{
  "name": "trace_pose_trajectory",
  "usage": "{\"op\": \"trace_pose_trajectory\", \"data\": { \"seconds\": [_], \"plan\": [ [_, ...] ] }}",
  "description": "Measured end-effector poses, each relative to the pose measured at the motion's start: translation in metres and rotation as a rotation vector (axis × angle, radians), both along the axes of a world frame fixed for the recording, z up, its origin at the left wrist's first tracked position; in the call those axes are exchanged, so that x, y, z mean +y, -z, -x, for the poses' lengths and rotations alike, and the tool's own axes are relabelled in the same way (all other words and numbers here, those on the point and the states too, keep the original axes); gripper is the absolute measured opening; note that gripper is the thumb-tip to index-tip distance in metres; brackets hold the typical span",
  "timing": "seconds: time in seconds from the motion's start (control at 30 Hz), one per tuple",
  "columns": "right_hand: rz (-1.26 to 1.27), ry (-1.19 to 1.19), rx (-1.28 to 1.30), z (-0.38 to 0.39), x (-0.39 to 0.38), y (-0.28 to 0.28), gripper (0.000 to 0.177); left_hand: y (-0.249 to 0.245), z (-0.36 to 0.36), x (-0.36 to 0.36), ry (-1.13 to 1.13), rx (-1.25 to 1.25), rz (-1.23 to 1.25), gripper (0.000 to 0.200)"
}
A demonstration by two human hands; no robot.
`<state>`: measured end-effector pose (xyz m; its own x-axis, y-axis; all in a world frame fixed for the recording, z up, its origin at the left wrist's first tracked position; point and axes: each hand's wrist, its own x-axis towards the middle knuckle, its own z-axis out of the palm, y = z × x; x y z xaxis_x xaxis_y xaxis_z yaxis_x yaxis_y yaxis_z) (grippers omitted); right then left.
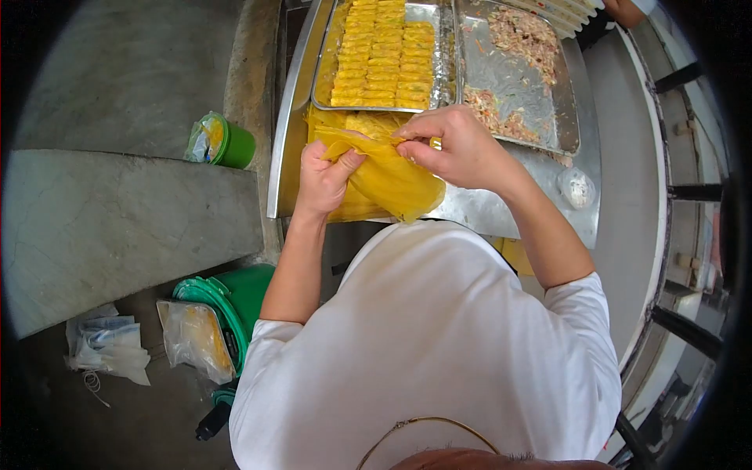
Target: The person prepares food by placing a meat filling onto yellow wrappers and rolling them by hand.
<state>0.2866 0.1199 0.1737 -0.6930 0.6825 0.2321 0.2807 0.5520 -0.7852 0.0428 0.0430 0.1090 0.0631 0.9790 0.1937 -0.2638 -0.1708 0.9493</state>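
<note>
1. Clearly, both hands gripped one thin yellow sheet (395, 184): the left hand (323, 176) was closed on its left edge, and the right hand (462, 149) pinched its far edge between fingertips.
2. The sheet hung between the hands, draped over a stack of yellow sheets (352, 210) at the near edge of the steel table (501, 213).
3. Just beyond lay a tray (323, 74) filled with yellow rolls (384, 55); to its right, a second tray (501, 82) held chopped filling (525, 35).
4. A small lidded cup (577, 188) sat right of the right forearm.
5. To the left, off the table, stood a green cup (231, 145) and a green bucket (247, 294).
</note>
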Motion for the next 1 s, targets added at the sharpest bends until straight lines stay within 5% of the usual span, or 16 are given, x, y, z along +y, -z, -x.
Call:
{"op": "trace_pose_trajectory", "data": {
  "seconds": [0.33, 0.57, 0.67, 0.73, 0.93, 1.0],
  "plan": [
    [0.332, -0.15, -0.037, -0.002, 0.008, -0.005, 0.019, 0.013, 0.007, 0.005, 0.162, -0.109, 0.022, 0.022],
    [-0.002, -0.058, -0.03, -0.002, 0.003, 0.004, 0.016, 0.009, -0.003, 0.002, 0.078, -0.138, 0.064, 0.021],
    [0.003, 0.037, 0.031, -0.004, -0.001, 0.005, 0.014, 0.005, -0.01, 0.003, -0.121, 0.077, 0.031, 0.02],
    [0.047, 0.071, 0.047, -0.007, -0.001, 0.004, 0.014, 0.004, -0.012, 0.005, -0.295, 0.535, -0.192, 0.019],
    [0.243, 0.053, -0.038, -0.015, 0.004, 0.006, 0.018, -0.017, -0.025, 0.003, -0.329, 0.69, -0.325, 0.018],
    [-0.022, 0.15, -0.075, -0.015, 0.003, 0.011, 0.016, -0.02, -0.025, 0.003, -0.314, 0.7, -0.309, 0.018]
  ]
}}
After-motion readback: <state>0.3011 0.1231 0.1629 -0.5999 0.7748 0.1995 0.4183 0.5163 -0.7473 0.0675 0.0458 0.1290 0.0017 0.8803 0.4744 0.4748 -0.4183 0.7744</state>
